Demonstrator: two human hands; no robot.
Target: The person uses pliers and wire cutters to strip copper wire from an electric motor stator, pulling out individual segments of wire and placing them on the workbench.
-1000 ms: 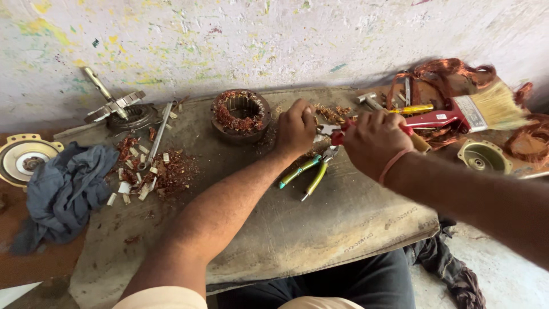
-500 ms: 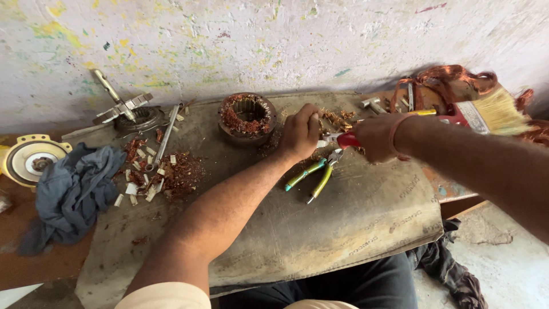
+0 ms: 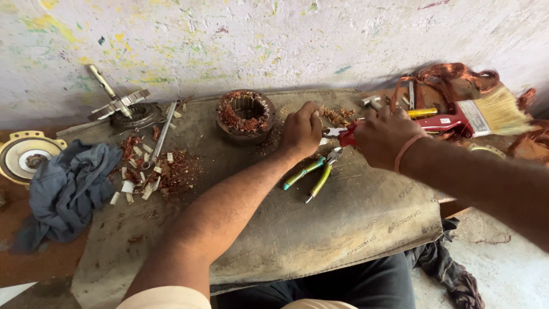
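My right hand (image 3: 382, 136) grips red-handled pliers (image 3: 342, 135), their jaws pointing left toward my left hand (image 3: 302, 129). My left hand is pinched shut on something small at the plier jaws; what it is cannot be made out. Just below both hands lie green-and-yellow-handled pliers (image 3: 313, 175) on the grey mat (image 3: 343, 229). A round motor stator (image 3: 246, 113) with copper windings stands just left of my left hand. Cut copper bits (image 3: 337, 114) lie behind the hands.
A pile of copper scraps and white paper slips (image 3: 160, 174) lies at left, near a blue-grey cloth (image 3: 66, 189), a metal rod (image 3: 163, 130), a rotor with shaft (image 3: 123, 106) and a round end cover (image 3: 26, 155). A red-handled paintbrush (image 3: 474, 117) and copper wire coils (image 3: 446, 77) are at right.
Both hands have stayed together over the mat by the stator; the right hand has turned so the red pliers point more to the left. The view shifted slightly.
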